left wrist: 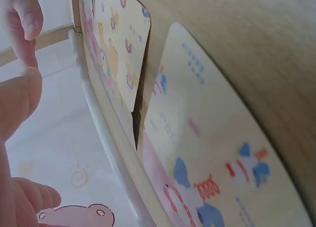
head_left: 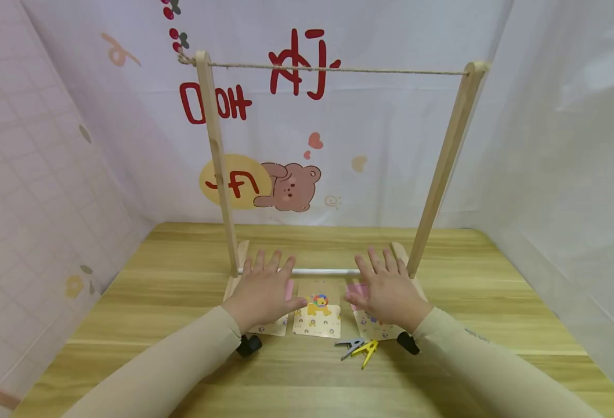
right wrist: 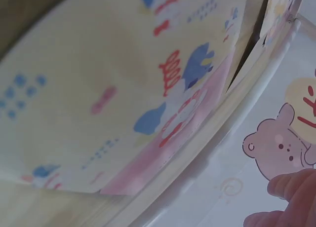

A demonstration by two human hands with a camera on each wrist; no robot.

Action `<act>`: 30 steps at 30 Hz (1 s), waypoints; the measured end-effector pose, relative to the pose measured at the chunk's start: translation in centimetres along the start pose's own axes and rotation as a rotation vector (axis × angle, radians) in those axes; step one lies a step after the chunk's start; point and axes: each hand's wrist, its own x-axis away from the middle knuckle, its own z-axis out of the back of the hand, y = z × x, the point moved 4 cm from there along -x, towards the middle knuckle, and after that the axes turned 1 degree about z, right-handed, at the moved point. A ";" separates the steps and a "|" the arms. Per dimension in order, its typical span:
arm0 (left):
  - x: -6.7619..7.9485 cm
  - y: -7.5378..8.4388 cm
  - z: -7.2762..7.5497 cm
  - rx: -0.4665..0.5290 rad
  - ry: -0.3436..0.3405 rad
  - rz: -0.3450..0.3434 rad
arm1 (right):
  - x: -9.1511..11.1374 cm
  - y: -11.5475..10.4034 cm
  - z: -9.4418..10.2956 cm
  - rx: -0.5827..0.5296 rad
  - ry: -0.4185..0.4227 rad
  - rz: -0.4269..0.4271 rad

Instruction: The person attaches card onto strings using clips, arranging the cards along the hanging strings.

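Observation:
My left hand (head_left: 265, 293) is held palm down with fingers spread, over the left card (head_left: 271, 328) and the near end of a pale rod (head_left: 328, 271). Mirroring it, my right hand (head_left: 390, 293) spreads its fingers over the right card (head_left: 372, 332). Between the hands lies a middle card (head_left: 317, 322) with a yellow animal print. Both wrist views show the hands holding nothing; a patterned card (left wrist: 217, 138) fills much of the left one and another card (right wrist: 98, 79) much of the right. A grey clothespin (head_left: 350, 346) and a yellow clothespin (head_left: 368, 350) lie below the right card.
Two wooden posts, the left post (head_left: 215, 145) and the right post (head_left: 445, 168), rise behind the hands. A twine line (head_left: 364, 71) runs between their tops. The wood-grain table (head_left: 296, 383) is bordered by a printed white cloth (head_left: 390, 128) at the back and sides.

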 end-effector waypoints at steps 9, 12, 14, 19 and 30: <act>1.4 -1.0 0.7 0.030 -0.046 0.007 | 1.1 -0.4 0.8 -0.029 0.032 0.043; 2.0 -1.3 0.8 0.041 -0.057 0.001 | 1.5 -0.7 0.9 -0.050 0.051 0.073; 2.5 -1.5 0.7 0.062 -0.058 -0.007 | 1.8 -0.9 0.9 -0.078 0.059 0.103; 3.5 -1.5 0.7 0.100 -0.048 -0.029 | 2.7 -1.9 1.0 -0.192 0.115 0.248; 4.2 -1.6 -0.1 0.119 -0.159 -0.010 | 4.7 -4.8 1.5 -0.245 0.023 0.557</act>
